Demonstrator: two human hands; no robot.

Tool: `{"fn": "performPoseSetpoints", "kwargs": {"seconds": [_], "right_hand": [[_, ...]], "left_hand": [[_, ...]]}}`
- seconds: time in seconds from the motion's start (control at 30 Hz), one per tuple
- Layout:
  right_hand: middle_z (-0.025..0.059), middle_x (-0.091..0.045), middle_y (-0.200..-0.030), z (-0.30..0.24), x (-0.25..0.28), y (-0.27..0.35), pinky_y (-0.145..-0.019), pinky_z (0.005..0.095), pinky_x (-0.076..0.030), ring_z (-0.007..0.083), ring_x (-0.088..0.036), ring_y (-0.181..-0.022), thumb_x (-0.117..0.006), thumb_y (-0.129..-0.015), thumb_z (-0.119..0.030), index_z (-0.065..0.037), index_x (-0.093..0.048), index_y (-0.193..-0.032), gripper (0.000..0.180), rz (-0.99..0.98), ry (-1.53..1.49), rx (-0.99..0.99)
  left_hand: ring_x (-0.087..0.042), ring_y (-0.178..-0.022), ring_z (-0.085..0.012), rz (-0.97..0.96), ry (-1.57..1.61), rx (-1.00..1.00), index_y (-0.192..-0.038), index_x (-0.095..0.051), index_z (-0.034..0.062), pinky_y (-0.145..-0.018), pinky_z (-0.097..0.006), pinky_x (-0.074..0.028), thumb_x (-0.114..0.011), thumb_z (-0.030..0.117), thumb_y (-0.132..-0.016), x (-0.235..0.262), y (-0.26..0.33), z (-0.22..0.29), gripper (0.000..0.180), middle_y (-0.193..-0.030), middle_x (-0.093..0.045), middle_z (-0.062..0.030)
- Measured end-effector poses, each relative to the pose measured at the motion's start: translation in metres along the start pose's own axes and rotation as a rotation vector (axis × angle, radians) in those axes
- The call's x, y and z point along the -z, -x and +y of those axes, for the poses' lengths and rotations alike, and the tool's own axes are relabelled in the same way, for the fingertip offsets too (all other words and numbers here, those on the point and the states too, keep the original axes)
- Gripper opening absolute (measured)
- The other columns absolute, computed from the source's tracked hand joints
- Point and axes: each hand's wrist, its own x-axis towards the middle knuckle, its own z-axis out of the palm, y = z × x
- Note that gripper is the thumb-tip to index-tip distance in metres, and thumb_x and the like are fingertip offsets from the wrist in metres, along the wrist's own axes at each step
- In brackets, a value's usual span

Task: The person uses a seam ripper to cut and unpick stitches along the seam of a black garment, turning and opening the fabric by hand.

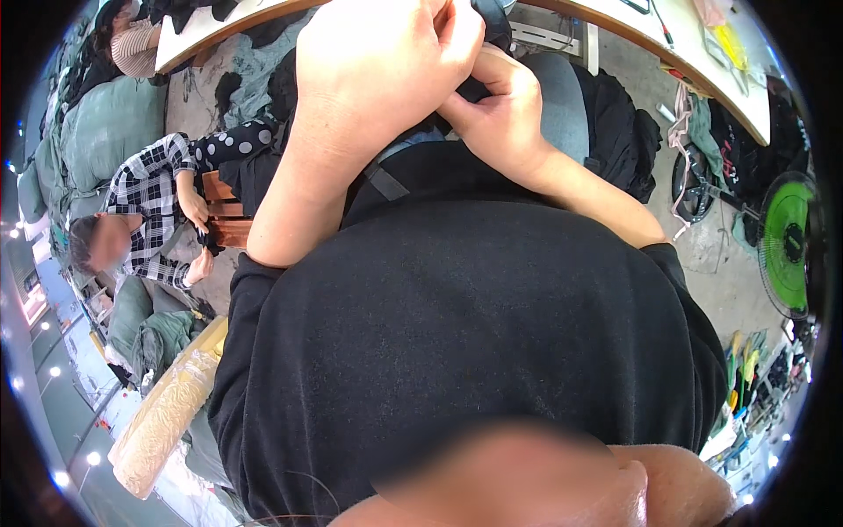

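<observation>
In the head view, the left hand is up near the top edge, and it looks big. Its back faces us and its fingers bend in. The right hand is just beside it, with the thumb and first finger curled toward each other. There is only a narrow gap between them, and a bit of dark cloth shows in that gap, right between the two hands. The cloth is up close to the fingers, but I cannot tell which fingers pinch it, or how tight.

The left fingertips are hard to see because the hand itself hides most of them. The top edge of the view cuts off part of that hand too. Most of the cloth is hidden behind the hands, so I cannot tell its shape.

A black cloth pile sits to the right of the hands. A white table is farther out that way, and its top is cut off. On the left, a co-worker in a checked shirt holds something small and dark, too small to make out.
</observation>
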Motion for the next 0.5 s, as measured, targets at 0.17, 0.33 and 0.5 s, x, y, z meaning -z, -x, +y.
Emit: {"fn": "performPoseSetpoints", "kwargs": {"seconds": [0.17,0.33,0.5], "right_hand": [[0.0111,-0.071,-0.079,-0.002,0.000,0.001,-0.069,0.0328,-0.054,0.0233,-0.069,-0.076,-0.079,-0.080,-0.004,0.002,-0.071,-0.085,0.011,0.026,-0.029,-0.021],[0.0102,-0.072,-0.080,-0.002,0.002,-0.002,-0.069,0.0331,-0.054,0.0228,-0.068,-0.075,-0.079,-0.080,-0.003,0.002,-0.071,-0.084,0.010,0.036,-0.001,-0.003],[0.0101,-0.071,-0.079,-0.003,0.003,-0.003,-0.069,0.0335,-0.053,0.0227,-0.068,-0.075,-0.079,-0.081,-0.004,0.001,-0.070,-0.084,0.011,0.035,-0.045,-0.043]], "left_hand": [[-0.064,-0.058,-0.0316,0.054,-0.086,-0.181,-0.066,-0.062,0.0019,-0.057,-0.040,-0.051,-0.073,0.014,-0.085,-0.002,-0.005,-0.003,0.026,-0.062,-0.060,-0.0126],[-0.064,-0.060,-0.0269,-0.004,-0.403,-0.400,-0.071,-0.065,0.0028,-0.057,-0.037,-0.052,-0.073,0.012,-0.084,-0.004,-0.010,-0.005,0.019,-0.067,-0.059,-0.0075],[-0.063,-0.061,-0.0276,0.014,-0.313,-0.328,-0.073,-0.065,0.0032,-0.057,-0.037,-0.052,-0.073,0.013,-0.085,0.001,-0.016,0.003,0.018,-0.067,-0.058,-0.0078]]}}
